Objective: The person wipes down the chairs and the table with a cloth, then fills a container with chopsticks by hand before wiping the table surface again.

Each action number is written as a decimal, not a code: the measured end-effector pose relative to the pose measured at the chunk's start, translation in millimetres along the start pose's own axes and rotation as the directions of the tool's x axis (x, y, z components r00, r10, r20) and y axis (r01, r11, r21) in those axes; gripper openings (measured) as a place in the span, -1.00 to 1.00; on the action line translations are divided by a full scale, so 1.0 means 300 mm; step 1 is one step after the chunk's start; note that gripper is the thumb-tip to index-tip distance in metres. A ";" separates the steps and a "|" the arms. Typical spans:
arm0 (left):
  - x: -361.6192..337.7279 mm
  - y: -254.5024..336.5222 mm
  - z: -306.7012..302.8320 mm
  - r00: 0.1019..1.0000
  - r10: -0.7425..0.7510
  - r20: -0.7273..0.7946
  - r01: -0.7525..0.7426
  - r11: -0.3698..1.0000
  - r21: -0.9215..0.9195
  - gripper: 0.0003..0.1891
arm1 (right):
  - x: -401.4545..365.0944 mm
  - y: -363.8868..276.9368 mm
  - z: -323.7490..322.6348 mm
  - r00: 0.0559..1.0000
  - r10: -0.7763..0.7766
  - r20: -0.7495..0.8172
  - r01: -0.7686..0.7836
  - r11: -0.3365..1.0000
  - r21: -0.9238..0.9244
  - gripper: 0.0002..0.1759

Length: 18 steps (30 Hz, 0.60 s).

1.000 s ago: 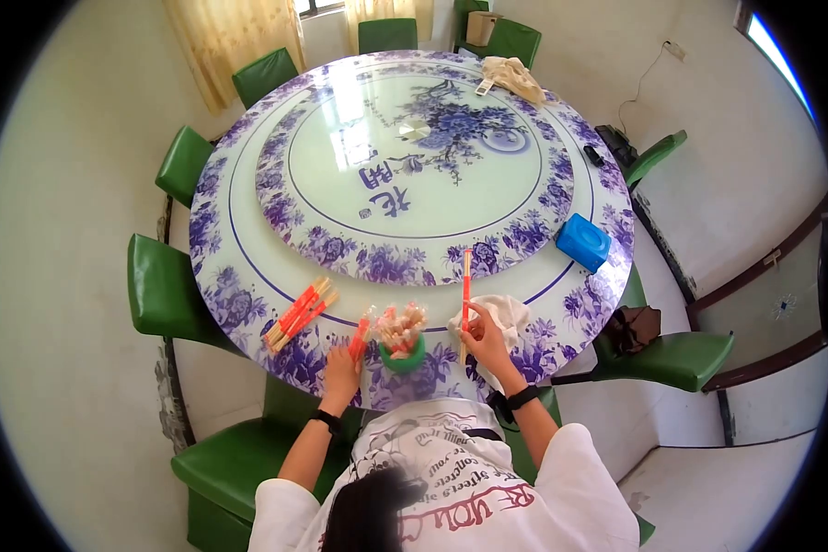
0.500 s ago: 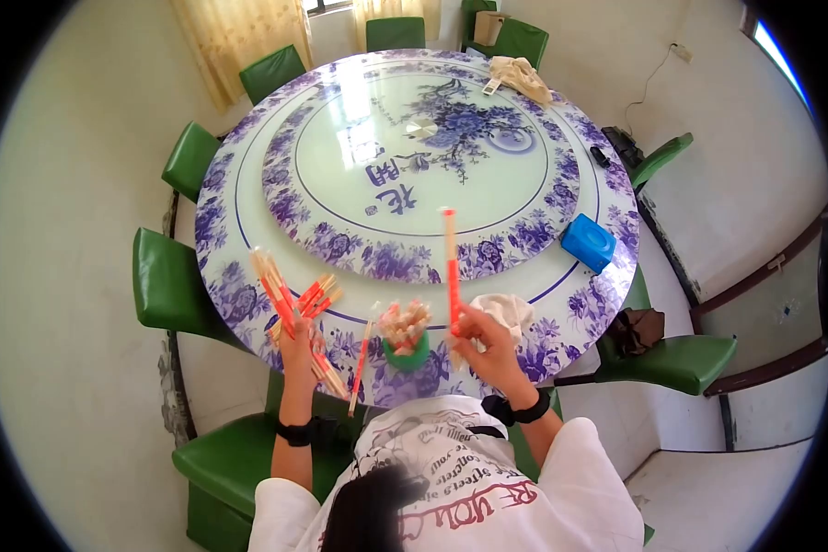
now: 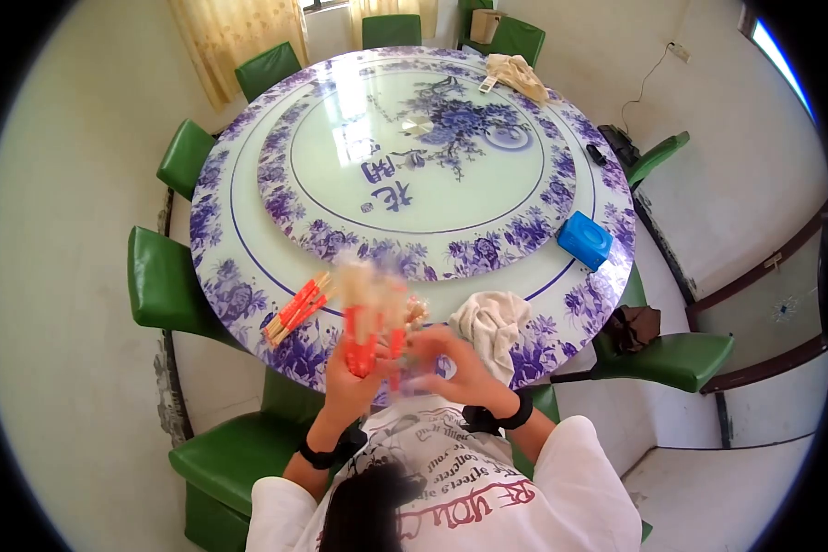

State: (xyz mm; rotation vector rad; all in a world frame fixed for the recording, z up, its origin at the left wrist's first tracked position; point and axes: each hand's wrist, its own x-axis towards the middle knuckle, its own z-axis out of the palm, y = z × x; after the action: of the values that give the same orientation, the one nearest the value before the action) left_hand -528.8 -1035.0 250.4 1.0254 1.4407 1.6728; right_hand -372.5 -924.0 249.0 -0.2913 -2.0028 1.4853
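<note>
My left hand is wrapped around an upright bundle of chopsticks in clear sleeves with red bands, smeared by motion. Close against its right side is my right hand, thumb and fingers curved apart, fingertips right at the chopsticks. Behind the hands, pale tips of more wrapped chopsticks peek out; the green cup seen earlier is hidden. A loose pile of red-banded chopsticks lies on the table to the left. Beside my right hand lies a crumpled whitish cloth.
The round table with purple flowers carries a raised glass turntable. A blue box sits at the right, a dark small object beyond it. A beige cloth lies at the far edge. Green chairs surround the table.
My left hand has moved right with its bundle, in front of the cup. My right hand, which held a single chopstick packet upright, has come left and down to the bundle, its fingers now apart.
</note>
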 end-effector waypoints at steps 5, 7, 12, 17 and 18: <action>-0.006 -0.041 0.033 0.982 0.029 0.188 -0.081 0.957 0.277 -0.66 | 0.021 -0.019 -0.011 0.984 -0.074 -0.164 0.050 0.989 -0.141 -0.77; 0.010 -0.045 0.019 0.989 0.071 0.127 -0.118 0.900 0.419 -0.67 | 0.027 0.011 -0.010 0.950 -0.170 -0.263 0.125 0.976 -0.180 -0.93; 0.018 -0.060 -0.051 0.975 -0.057 -0.214 0.116 0.955 0.273 -0.67 | 0.003 0.040 -0.107 0.899 -0.026 -0.438 -0.078 0.973 -0.219 -0.88; 0.006 -0.115 -0.107 0.970 -0.068 -0.235 0.146 0.931 0.334 -0.71 | 0.034 0.149 -0.073 0.978 -0.122 -0.172 0.032 0.893 -0.448 -0.91; 0.001 -0.131 -0.106 0.974 -0.062 -0.218 0.140 0.921 0.364 -0.70 | 0.034 0.237 -0.056 0.989 -0.092 -0.114 0.030 0.890 -0.456 -0.91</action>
State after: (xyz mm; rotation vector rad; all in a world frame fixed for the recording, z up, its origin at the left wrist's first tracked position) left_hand -557.2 -1043.1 209.1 0.9785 1.9738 1.4897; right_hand -383.4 -881.2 189.8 -0.5008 -2.2073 0.9142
